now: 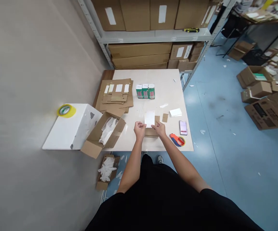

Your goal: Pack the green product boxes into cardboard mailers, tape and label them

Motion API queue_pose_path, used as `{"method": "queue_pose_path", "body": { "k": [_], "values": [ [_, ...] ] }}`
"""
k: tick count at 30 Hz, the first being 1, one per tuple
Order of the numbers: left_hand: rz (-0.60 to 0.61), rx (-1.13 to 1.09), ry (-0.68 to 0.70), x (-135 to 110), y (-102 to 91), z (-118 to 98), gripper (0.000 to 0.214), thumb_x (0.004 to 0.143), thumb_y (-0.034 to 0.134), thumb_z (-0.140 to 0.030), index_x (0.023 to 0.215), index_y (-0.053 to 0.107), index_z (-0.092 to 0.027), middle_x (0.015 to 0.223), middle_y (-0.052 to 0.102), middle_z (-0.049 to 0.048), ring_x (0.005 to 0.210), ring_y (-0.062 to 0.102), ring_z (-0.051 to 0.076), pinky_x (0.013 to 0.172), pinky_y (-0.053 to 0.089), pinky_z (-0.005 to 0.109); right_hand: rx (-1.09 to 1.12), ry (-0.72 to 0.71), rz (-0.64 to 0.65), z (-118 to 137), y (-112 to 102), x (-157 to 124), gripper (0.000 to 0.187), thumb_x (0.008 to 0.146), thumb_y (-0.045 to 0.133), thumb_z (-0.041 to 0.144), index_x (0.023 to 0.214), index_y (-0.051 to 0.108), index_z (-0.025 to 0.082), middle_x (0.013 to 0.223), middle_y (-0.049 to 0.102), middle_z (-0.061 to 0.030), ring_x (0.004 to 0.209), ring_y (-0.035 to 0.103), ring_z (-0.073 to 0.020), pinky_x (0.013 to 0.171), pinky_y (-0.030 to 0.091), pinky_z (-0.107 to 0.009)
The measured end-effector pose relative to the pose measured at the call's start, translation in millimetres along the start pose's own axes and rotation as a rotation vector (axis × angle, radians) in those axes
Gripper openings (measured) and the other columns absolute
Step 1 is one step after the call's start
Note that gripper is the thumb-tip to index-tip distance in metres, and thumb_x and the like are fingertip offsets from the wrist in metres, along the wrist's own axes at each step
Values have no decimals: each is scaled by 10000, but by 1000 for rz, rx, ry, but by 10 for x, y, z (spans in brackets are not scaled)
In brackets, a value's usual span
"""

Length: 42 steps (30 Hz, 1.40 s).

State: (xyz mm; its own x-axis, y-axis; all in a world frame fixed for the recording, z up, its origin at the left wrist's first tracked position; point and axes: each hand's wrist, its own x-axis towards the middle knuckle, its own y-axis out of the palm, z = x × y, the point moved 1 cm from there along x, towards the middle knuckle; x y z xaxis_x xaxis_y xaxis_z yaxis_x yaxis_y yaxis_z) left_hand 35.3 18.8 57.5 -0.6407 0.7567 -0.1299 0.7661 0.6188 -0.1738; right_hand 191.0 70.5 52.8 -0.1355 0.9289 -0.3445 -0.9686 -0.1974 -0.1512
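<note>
Nothing can be read. From the view's middle, white labels [162, 13] stand on the shelf boxes [135, 16] at 12 o'clock, and others on the flat cardboard [117, 97] at 11. Unreadable print marks the 3 packs [145, 91] at 12 o'clock and a floor carton [269, 109] at 3.

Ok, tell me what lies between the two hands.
In the head view: a white sheet, held by left hand and right hand, brown cardboard beneath.
</note>
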Motion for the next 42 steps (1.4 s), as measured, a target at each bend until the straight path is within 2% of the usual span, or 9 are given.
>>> {"method": "queue_pose_path", "body": {
  "k": [3, 8, 17, 27, 31, 34, 38, 40, 42],
  "values": [
    [66, 176, -104, 130, 171, 209, 226, 780, 735, -195, 881, 539, -248, 735, 691, -49, 733, 681, 158, 804, 507, 271, -118, 83, -88, -279, -34, 199, 439, 778, 767, 371, 1173, 685, 199, 687, 684, 40, 746, 687, -215, 772, 547, -325],
    [190, 421, -198, 262, 348, 531, 159, 805, 704, -169, 866, 580, -248, 824, 730, -19, 856, 705, 187, 837, 492, 281, -351, 280, -201, -625, 29, 378, 266, 796, 747, 267, 1021, 604, 257, 824, 726, 22, 807, 713, -205, 760, 534, -295],
    [322, 620, -233, 361, 419, 887, 135, 839, 676, -147, 911, 630, -250, 925, 764, 1, 888, 709, 190, 773, 462, 269, -506, 391, -268, -924, 175, 403, 225, 842, 741, 244, 911, 528, 264, 963, 751, -12, 933, 712, -207, 792, 493, -280],
    [424, 756, -204, 409, 445, 934, 86, 881, 668, -183, 919, 642, -256, 959, 785, 12, 921, 725, 212, 741, 447, 284, -595, 465, -253, -903, 179, 441, 228, 829, 753, 225, 905, 541, 259, 1007, 736, -10, 914, 690, -198, 720, 461, -262],
    [478, 864, -158, 447, 464, 907, 51, 887, 668, -219, 926, 672, -251, 980, 783, 60, 952, 728, 251, 770, 477, 312, -653, 458, -223, -870, 166, 457, 233, 819, 765, 228, 914, 554, 255, 1008, 734, -23, 925, 692, -205, 716, 469, -266],
    [527, 939, -138, 510, 483, 882, 77, 886, 699, -273, 955, 697, -240, 997, 778, 100, 970, 728, 277, 804, 505, 343, -702, 437, -197, -838, 186, 523, 256, 801, 809, 283, 892, 573, 245, 995, 739, -69, 966, 712, -253, 767, 503, -313],
    [559, 1046, -74, 594, 508, 847, 259, 864, 765, -318, 1092, 713, -206, 1081, 760, 176, 1124, 682, 338, 905, 535, 412, -666, 399, -172, -765, 201, 680, 340, 726, 911, 359, 826, 613, 229, 930, 743, -143, 1072, 720, -344, 852, 528, -402],
    [582, 1048, 23, 607, 529, 837, 358, 857, 775, -284, 1196, 701, -194, 1190, 728, 205, 1258, 610, 360, 1009, 518, 453, -706, 410, -134, -738, 156, 729, 369, 693, 944, 373, 844, 642, 224, 934, 748, -156, 1117, 712, -358, 872, 533, -412],
    [673, 964, 158, 588, 564, 843, 457, 857, 756, -228, 1307, 679, -211, 1382, 649, 206, 1410, 499, 365, 1142, 448, 492, -810, 428, -97, -738, 69, 718, 418, 678, 957, 405, 916, 671, 216, 980, 757, -168, 1130, 710, -363, 879, 538, -416]
  ]
}}
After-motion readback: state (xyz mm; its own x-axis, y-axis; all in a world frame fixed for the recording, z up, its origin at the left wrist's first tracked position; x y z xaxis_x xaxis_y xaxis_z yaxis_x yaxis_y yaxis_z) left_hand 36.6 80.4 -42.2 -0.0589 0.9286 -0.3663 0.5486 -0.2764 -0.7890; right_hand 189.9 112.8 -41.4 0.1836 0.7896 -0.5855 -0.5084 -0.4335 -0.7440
